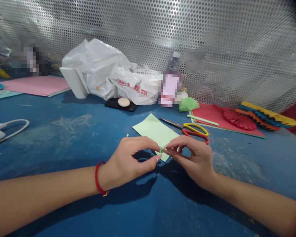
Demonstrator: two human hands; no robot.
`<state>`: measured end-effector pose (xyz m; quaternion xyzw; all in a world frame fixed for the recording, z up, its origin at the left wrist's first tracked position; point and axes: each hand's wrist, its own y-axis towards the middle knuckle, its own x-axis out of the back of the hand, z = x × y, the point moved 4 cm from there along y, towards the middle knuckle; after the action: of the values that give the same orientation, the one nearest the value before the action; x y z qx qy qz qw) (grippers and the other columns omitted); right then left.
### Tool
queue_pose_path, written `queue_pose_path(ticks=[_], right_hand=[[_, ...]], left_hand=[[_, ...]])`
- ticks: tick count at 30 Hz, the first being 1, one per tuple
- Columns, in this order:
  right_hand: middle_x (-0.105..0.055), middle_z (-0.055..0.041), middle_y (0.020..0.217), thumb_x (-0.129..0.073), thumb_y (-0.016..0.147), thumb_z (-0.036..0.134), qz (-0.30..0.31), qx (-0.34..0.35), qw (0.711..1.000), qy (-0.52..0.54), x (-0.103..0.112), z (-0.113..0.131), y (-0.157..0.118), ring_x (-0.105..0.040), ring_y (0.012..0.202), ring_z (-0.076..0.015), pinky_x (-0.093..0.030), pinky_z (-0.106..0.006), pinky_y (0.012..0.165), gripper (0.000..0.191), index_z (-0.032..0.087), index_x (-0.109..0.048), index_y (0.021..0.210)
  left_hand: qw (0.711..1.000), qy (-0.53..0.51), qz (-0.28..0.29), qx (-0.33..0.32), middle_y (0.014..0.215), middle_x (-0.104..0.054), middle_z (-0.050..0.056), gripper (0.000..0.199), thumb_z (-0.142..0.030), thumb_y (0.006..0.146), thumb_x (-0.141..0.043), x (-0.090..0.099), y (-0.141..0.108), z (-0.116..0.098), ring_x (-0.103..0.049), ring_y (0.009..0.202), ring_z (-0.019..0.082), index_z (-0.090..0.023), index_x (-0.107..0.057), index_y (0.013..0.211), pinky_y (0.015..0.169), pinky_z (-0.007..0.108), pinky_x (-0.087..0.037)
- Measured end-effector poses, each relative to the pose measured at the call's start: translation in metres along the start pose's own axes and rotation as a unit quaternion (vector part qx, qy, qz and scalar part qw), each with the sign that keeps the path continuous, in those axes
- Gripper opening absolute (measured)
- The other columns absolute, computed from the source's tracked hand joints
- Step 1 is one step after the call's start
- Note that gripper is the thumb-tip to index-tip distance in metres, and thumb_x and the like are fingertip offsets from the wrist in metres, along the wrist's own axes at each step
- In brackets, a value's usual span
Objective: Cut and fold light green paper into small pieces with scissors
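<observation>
Between my fingertips is a small piece of folded green paper (161,150), mostly hidden by the fingers. My left hand (132,156), with a red braided bracelet (98,177) at the wrist, pinches it between thumb and forefinger. From the other side my right hand (193,158) closes its thumb and fingers on the same piece. Beneath and behind the hands lies a pale green paper sheet (154,128), flat on the blue table (71,141). Just beyond my right hand rest scissors (181,126) with yellow and red handles, their blades pointing left.
White plastic bags (96,69) stand at the back beside a white box (75,82). A black phone (110,104) carries a pale oval object (123,102). To the right are a green paper fan (189,104), red sheets (207,115) and pleated paper strips (268,113). A white cable (17,121) lies left.
</observation>
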<state>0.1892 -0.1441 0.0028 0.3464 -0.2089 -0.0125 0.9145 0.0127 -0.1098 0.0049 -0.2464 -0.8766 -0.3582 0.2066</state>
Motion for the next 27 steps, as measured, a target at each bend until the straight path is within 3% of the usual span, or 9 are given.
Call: queue_pose_path(ticks=[7,27], right_hand=[[-0.072,0.0004,0.075,-0.073,0.08,0.01,0.001,0.046,0.998,-0.048,-0.001,0.0088,-0.0033,-0.063,0.063,-0.0105,-0.051,-0.022,0.058,0.012,0.019,-0.069,0.086],[-0.072,0.0003,0.079,-0.073,0.082,0.013,0.012,0.006,1.0,-0.008,-0.0007,0.0019,-0.0014,-0.063,0.062,-0.0106,-0.051,-0.022,0.055,0.012,0.02,-0.069,0.089]], left_hand=[[1.0,-0.002,0.0,-0.002,0.081,-0.075,0.0,0.008,-0.014,0.08,-0.068,0.0007,0.0011,-0.0007,-0.069,0.071,0.011,-0.016,-0.074,0.086,0.07,0.019,-0.053],[1.0,-0.025,0.009,0.015,0.079,-0.076,0.001,0.013,-0.011,0.077,-0.066,0.0,0.0025,0.0003,-0.07,0.068,0.011,-0.015,-0.076,0.085,0.066,0.018,-0.053]])
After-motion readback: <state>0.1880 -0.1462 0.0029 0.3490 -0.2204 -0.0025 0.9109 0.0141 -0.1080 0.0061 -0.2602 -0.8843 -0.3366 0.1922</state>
